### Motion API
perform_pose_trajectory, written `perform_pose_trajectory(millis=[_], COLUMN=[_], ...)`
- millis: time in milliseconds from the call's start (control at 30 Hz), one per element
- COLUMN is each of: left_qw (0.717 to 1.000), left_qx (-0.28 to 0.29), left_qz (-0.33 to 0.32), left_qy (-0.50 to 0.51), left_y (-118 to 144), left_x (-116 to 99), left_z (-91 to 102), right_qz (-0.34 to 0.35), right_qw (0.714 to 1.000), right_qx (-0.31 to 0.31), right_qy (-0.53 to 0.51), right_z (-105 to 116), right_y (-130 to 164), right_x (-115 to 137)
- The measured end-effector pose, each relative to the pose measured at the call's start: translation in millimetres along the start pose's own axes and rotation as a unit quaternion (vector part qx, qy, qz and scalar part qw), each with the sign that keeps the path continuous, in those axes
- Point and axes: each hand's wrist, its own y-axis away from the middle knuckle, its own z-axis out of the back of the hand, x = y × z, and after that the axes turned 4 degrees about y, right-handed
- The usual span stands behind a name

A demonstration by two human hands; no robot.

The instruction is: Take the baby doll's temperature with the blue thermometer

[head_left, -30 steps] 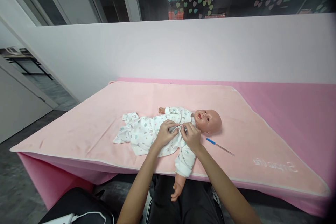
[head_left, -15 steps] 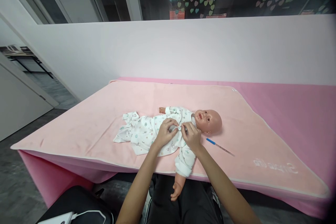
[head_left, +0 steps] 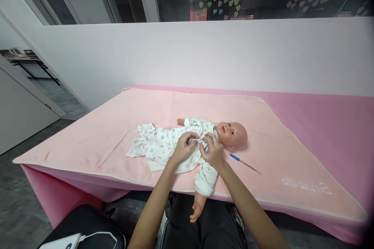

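Already the doll [head_left: 233, 135], under the hands, is dressed in a printed garment [head_left: 162, 144], and both its arms are passed through the sleeves [head_left: 205, 179]. By the left hand [head_left: 184, 148] the garment's front is pinched; by the right hand [head_left: 213, 150], close beside, it is touched, but its grip cannot be told. The front is judged not yet fully arranged; further from the right hand, a blue-ended stick [head_left: 245, 164] is seen untouched

I have one view, worn on the person's head, facing forward and down over the lap [head_left: 214, 227]. From close above the bench's [head_left: 330, 132] near edge, I see both hands [head_left: 212, 152] below centre and the wall [head_left: 204, 56] beyond.
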Motion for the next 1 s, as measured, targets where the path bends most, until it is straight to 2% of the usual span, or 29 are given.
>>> perform_pose_trajectory(millis=[267,433,533,700,800,867,933,1000], left_qw=[0.999,0.997,0.994,0.976,0.967,0.964,0.963,0.961], left_qx=[0.040,0.049,0.018,-0.080,-0.120,-0.124,-0.119,-0.118], left_qz=[0.013,-0.020,-0.047,-0.072,-0.057,-0.050,-0.050,-0.051], left_qy=[-0.019,-0.056,-0.100,-0.189,-0.219,-0.230,-0.237,-0.244], left_y=[-0.8,0.3,7.6,35.5,52.0,58.2,60.5,60.4], left_x=[-1.6,-2.1,-3.0,0.2,1.7,1.2,0.1,-0.9], left_z=[5.0,3.5,1.3,4.9,8.8,9.8,9.4,8.5], right_qz=[0.010,-0.003,-0.004,0.003,0.043,0.095,0.157,0.187], right_qw=[0.999,0.999,0.999,1.000,0.999,0.995,0.987,0.982], right_qx=[0.020,0.022,0.022,0.002,-0.033,-0.038,-0.012,0.021], right_qy=[-0.025,-0.032,-0.037,-0.010,0.007,-0.007,-0.019,-0.021], right_z=[2.6,1.5,0.2,-0.5,0.4,0.6,0.0,-1.4], right_y=[-2.9,-3.5,-3.5,-2.2,-0.9,0.2,1.1,1.8], right_x=[0.3,-0.2,-0.7,-1.3,2.9,9.2,16.8,23.2])
